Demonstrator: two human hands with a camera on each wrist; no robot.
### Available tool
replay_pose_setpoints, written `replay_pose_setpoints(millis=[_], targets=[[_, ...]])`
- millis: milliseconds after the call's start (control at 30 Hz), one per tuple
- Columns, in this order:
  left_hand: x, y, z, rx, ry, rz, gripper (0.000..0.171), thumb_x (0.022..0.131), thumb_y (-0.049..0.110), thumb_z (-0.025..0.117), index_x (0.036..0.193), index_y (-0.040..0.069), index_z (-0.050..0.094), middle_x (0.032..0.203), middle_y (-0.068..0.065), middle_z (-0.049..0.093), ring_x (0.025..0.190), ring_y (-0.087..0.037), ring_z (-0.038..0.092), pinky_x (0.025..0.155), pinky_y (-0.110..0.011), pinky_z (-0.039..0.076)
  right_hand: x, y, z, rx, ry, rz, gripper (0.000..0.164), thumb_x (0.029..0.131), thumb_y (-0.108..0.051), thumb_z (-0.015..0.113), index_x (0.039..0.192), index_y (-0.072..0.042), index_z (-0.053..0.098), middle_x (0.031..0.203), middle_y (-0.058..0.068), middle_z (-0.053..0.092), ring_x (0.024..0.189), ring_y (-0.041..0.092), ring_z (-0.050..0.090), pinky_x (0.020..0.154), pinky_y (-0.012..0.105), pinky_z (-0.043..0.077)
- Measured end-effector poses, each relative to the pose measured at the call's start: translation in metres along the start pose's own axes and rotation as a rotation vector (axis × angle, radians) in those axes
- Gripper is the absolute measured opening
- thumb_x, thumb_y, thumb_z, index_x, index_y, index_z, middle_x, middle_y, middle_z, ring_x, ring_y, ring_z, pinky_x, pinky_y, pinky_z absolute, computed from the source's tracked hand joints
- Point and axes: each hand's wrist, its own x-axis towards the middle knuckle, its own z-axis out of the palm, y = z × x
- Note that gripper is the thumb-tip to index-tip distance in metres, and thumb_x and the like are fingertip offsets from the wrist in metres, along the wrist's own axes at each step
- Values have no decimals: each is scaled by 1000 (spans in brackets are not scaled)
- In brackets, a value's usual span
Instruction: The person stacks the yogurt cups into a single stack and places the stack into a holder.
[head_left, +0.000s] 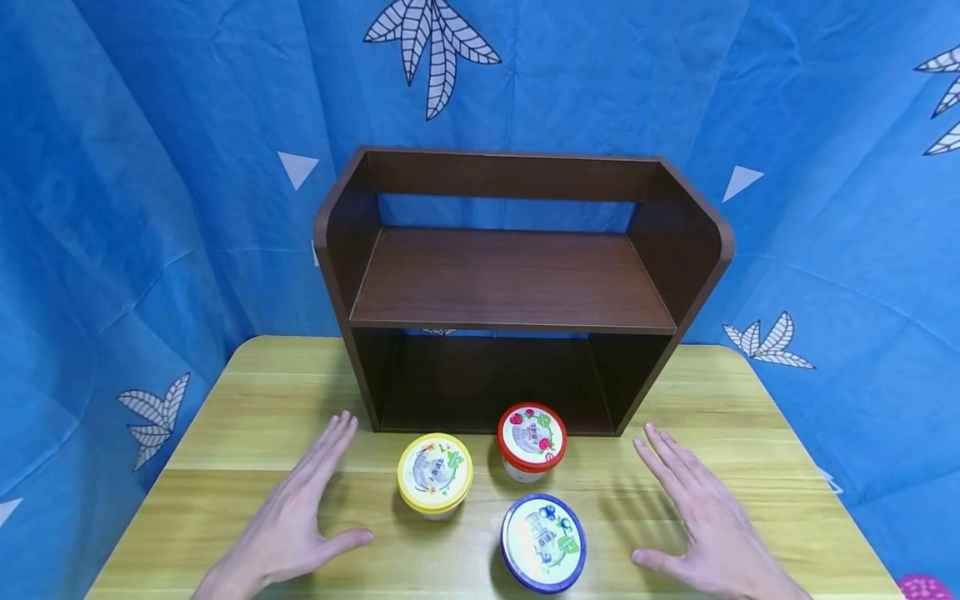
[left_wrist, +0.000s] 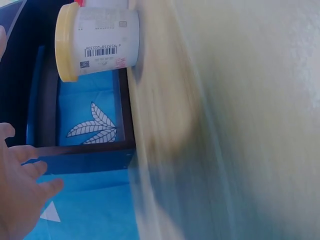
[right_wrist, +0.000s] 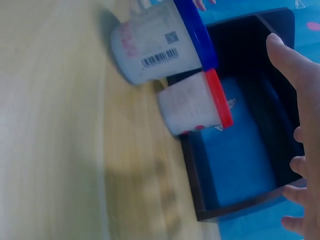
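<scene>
Between two spread hands, three lidded tubs stand upright on the wood-grain table, apart from one another, before a dark brown two-tier shelf. The left hand hovers on one side and the right hand on the other, fingers extended, thumbs held well away from them; neither grips or touches anything. To the left hand's right, slightly forward of its thumb tip, is the yellow-lidded tub; that hand is clearly the nearer one. The blue-lidded tub, printed with blueberries, lies to the right hand's left, about level with its thumb and closest to the person. Farther off, just in front of the shelf's lower front edge, sits the red-lidded tub, roughly level with the right fingertips and nearer to that hand. Each tub's axis runs vertically, lid uppermost.
</scene>
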Motion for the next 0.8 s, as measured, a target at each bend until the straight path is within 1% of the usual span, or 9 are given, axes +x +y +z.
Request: replay_pose_setpoints(millis=[67,133,233,267,367,433,500,633,800], targets=[[0,-1,2,-31,-6,-7,129,72,54,93,170,21,17,178,-7,21,166,-17,18,108,-71,48,0,-3,2,31,-16,6,129,61,-61,92,165,-13,34,177,3,25,162,-6,1,128,8,-3],[0,-2,4,-50,-7,-20,128,72,53,93,170,22,17,178,-5,22,165,-17,22,108,-71,48,1,-6,3,48,-25,8,128,61,-60,92,165,-13,34,177,3,27,162,-7,2,127,7,-3],[2,-4,8,-83,5,-13,130,70,50,96,170,20,18,177,-7,25,160,-29,34,109,-69,47,2,-10,5,74,-34,8,127,61,-60,93,165,-14,35,175,6,32,161,-9,5,125,5,-2],[3,-4,9,-97,10,-9,131,69,48,97,170,20,19,176,-7,26,156,-34,38,109,-68,48,2,-12,6,78,-39,15,127,61,-60,93,165,-16,35,174,6,33,161,-9,7,126,6,4],[6,-7,14,-146,27,12,131,66,43,98,169,17,22,173,-13,33,145,-48,48,106,-70,50,3,-16,10,119,-69,40,127,62,-59,93,167,-20,32,174,4,34,160,-7,16,128,35,36],[8,-8,17,-183,25,6,130,66,41,99,169,19,23,171,-15,36,142,-51,50,104,-73,50,3,-19,13,162,-94,54,127,63,-55,94,168,-21,29,175,2,32,159,-6,21,111,52,54],[10,-8,19,-215,20,-7,127,67,40,99,168,18,25,170,-16,38,139,-52,54,101,-75,51,2,-22,16,214,-125,77,127,65,-52,94,168,-23,26,176,1,30,157,-7,25,94,65,59],[12,-5,24,-274,8,-27,122,71,37,98,167,18,27,169,-11,41,134,-46,60,102,-68,54,2,-27,22,330,-193,158,127,66,-48,96,169,-31,22,175,-2,31,153,-14,23,97,63,59],[15,-3,31,-359,18,-7,116,71,31,99,165,17,32,165,-11,47,135,-37,60,111,-42,55,1,-28,27,442,-225,157,126,67,-43,98,168,-29,23,175,1,33,154,-13,26,102,55,59]])
